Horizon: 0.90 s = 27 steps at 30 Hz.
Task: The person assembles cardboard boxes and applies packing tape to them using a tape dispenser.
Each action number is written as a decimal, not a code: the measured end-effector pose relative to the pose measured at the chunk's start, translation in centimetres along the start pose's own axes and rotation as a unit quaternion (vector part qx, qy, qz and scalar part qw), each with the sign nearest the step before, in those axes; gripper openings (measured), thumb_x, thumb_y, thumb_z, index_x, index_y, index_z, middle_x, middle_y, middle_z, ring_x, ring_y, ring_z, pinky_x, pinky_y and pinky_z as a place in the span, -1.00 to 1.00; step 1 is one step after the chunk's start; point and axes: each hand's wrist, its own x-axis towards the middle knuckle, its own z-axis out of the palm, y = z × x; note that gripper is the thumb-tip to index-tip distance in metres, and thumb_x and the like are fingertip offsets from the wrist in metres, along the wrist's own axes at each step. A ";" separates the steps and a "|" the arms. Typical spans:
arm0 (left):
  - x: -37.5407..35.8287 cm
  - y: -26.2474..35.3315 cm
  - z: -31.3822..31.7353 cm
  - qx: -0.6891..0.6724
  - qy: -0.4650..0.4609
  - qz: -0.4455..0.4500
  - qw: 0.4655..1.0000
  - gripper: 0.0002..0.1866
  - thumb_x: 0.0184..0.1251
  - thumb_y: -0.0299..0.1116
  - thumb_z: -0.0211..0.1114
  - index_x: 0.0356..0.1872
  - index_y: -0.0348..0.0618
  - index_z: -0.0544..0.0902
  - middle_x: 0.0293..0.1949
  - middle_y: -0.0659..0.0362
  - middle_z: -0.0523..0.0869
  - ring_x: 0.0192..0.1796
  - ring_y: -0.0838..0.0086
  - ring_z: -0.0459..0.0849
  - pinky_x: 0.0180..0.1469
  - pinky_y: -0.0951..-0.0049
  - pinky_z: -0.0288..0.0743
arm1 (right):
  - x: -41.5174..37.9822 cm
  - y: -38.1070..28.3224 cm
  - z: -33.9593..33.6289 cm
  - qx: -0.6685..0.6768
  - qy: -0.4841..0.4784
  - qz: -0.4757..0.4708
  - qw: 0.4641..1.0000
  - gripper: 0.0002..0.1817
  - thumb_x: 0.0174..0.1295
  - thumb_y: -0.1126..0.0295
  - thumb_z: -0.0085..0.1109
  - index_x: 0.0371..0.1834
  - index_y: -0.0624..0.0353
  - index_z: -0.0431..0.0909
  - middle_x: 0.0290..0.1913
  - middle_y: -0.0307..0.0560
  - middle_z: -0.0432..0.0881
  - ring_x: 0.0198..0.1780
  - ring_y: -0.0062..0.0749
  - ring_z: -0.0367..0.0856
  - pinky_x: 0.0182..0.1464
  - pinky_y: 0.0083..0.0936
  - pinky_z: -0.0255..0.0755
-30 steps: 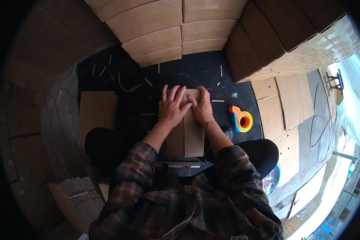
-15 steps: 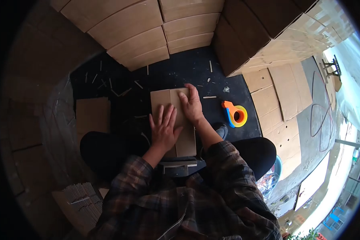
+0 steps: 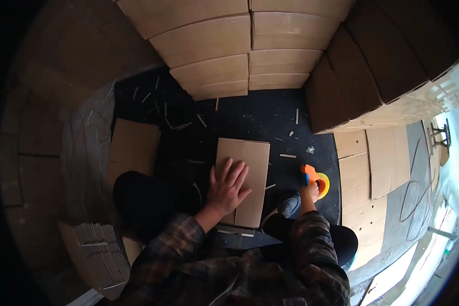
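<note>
A closed cardboard box [image 3: 252, 178] lies between my knees, its two top flaps meeting along a lengthwise seam. Flat on its left flap rests my left hand [image 3: 228, 189], fingers spread. Over to the right, my right hand [image 3: 309, 193] is wrapped round the tape dispenser [image 3: 308, 172], which is orange and blue and carries a yellow roll. Its fingers are partly hidden behind the dispenser. Beneath the near end of the box, part of a low support [image 3: 235, 232] shows.
Stacked cartons [image 3: 204, 46] wall off the far side, with more cartons [image 3: 362, 76] at the right. Cardboard scraps [image 3: 288, 156] litter the dark floor. A flat cardboard piece [image 3: 132, 148] lies left, near a bundle of folded cardboard [image 3: 101, 250]. Flattened cardboard sheets [image 3: 359, 188] cover the floor at right.
My right hand has left the box's far right edge and taken hold of the tape dispenser. My left hand stays on the box. The whole view has shifted.
</note>
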 end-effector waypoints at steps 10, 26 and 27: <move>-0.6 0.0 0.6 0.010 0.085 0.023 0.996 -0.27 0.13 -0.01 0.38 0.33 -0.01 0.42 0.31 0.23 0.34 0.45 0.23 0.18 0.37 -0.24 0.09 | -2.6 -6.8 -10.8 0.175 0.139 -0.199 0.954 -0.47 0.14 -0.08 0.19 -0.21 0.25 0.65 -0.21 0.23 0.69 -0.13 0.10 0.67 -0.06 -0.14 0.50; -3.0 0.4 2.5 0.000 0.155 0.046 0.987 -0.59 0.12 -0.26 0.34 0.01 -0.18 0.63 0.11 0.14 0.54 0.25 0.30 0.40 0.30 0.19 0.30 | -20.4 -19.2 -22.5 0.160 -0.298 -0.491 0.803 -0.37 0.19 -0.04 0.30 -0.12 0.47 0.61 -0.31 -0.05 0.66 -0.23 -0.54 0.59 -0.16 -0.53 0.49; -2.9 0.3 2.0 -0.034 0.151 0.043 0.987 -0.59 0.12 -0.27 0.35 0.02 -0.16 0.64 0.14 0.14 0.54 0.28 0.31 0.38 0.34 0.19 0.28 | -20.6 -19.5 -22.8 0.156 -0.300 -0.491 0.803 -0.37 0.19 -0.04 0.30 -0.12 0.47 0.61 -0.31 -0.05 0.66 -0.23 -0.54 0.59 -0.16 -0.53 0.49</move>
